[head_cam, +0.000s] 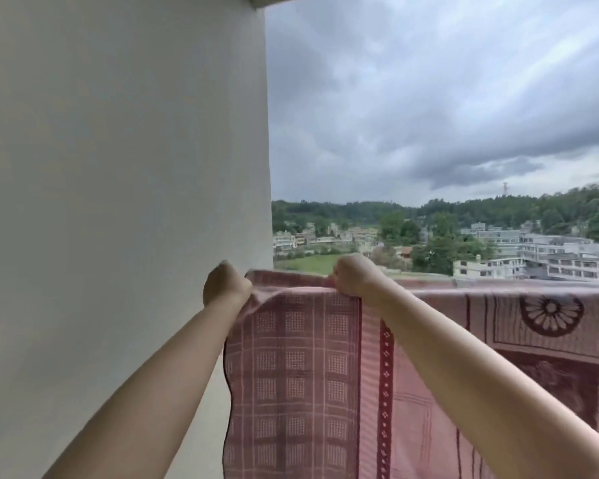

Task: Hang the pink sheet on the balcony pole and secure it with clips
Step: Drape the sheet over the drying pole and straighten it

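At the balcony's left end, beside the wall (125, 202), the sheet (412, 375) is draped over what is judged to be the pole, which is itself hidden under the fold. The top edge is gripped by both hands with fingers curled into the cloth: the left hand (226, 283) at the corner nearest the wall, the right hand (355, 275) a little further along. The corner appears to be held this way so that the edge can be pulled taut and squared over the pole, wrinkles being drawn out toward the wall. To the right the sheet is already spread flat, its flower pattern facing inward. No clips are seen; securing is judged not yet begun.
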A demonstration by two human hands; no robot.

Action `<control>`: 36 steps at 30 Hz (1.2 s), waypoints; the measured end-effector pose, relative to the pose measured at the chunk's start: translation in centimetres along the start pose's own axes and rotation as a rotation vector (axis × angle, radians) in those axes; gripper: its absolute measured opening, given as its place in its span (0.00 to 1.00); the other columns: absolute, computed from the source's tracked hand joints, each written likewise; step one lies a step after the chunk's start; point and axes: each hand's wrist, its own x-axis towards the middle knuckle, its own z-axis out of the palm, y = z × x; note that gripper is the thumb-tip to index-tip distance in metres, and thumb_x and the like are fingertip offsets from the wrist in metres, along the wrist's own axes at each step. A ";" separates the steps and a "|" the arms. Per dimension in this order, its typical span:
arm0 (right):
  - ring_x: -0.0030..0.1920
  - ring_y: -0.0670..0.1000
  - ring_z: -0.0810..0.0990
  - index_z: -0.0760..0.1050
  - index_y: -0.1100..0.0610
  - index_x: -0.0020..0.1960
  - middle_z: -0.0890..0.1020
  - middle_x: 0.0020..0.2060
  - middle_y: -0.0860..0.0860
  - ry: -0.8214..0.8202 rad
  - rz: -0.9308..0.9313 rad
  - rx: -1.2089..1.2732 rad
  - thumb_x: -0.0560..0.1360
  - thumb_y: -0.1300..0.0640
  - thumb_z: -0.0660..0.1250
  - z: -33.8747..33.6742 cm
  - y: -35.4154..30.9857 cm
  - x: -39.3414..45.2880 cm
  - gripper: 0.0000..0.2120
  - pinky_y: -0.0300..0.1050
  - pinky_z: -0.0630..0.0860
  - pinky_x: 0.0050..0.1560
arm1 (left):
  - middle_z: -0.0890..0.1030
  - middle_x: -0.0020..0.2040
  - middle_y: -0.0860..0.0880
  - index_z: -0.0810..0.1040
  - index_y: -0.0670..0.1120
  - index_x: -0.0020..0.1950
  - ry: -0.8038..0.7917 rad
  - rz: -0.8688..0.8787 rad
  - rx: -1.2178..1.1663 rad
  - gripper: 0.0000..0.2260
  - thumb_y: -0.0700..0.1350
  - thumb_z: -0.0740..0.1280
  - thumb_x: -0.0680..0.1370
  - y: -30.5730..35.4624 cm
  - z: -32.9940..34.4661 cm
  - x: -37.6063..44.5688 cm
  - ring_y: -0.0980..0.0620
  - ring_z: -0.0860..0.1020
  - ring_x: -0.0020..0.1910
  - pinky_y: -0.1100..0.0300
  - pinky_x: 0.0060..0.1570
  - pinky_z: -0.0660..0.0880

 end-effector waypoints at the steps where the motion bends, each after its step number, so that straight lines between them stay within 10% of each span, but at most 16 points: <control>1: 0.44 0.55 0.77 0.75 0.67 0.49 0.80 0.49 0.60 -0.080 -0.030 0.030 0.78 0.55 0.56 0.2 0.2 -0.4 0.16 0.42 0.71 0.42 | 0.77 0.59 0.35 0.73 0.35 0.59 -0.012 0.003 -0.007 0.13 0.39 0.60 0.76 -0.3 0.4 -0.8 0.38 0.74 0.60 0.50 0.57 0.71; 6: 0.39 0.54 0.80 0.78 0.63 0.43 0.83 0.40 0.58 0.247 -0.180 0.060 0.77 0.55 0.54 0.3 4.2 -5.0 0.16 0.45 0.77 0.45 | 0.81 0.47 0.37 0.78 0.38 0.49 0.151 0.532 0.068 0.10 0.35 0.59 0.72 1.4 3.5 -7.7 0.37 0.78 0.49 0.44 0.50 0.72; 11: 0.58 0.58 0.76 0.77 0.59 0.53 0.80 0.55 0.58 0.668 -0.189 -0.112 0.72 0.56 0.57 3.1 13.7 -13.6 0.15 0.55 0.68 0.62 | 0.53 0.75 0.42 0.53 0.44 0.73 -0.145 0.472 0.304 0.28 0.44 0.59 0.75 7.0 7.5 -14.4 0.40 0.49 0.74 0.30 0.66 0.44; 23: 0.50 0.60 0.81 0.78 0.61 0.52 0.82 0.50 0.61 0.221 0.692 -0.254 0.65 0.51 0.56 -0.2 40.6 -47.7 0.22 0.59 0.74 0.51 | 0.73 0.60 0.42 0.71 0.43 0.58 -0.778 1.265 0.044 0.13 0.41 0.58 0.74 25.6 23.8 -47.8 0.42 0.68 0.62 0.51 0.59 0.64; 36: 0.68 0.56 0.63 0.64 0.53 0.67 0.66 0.68 0.57 -0.046 1.315 -0.336 0.71 0.49 0.63 -13.2 64.5 -79.1 0.26 0.53 0.63 0.67 | 0.61 0.73 0.45 0.62 0.48 0.69 -1.090 1.448 0.046 0.19 0.51 0.55 0.78 47.6 35.0 -80.1 0.44 0.57 0.73 0.46 0.68 0.58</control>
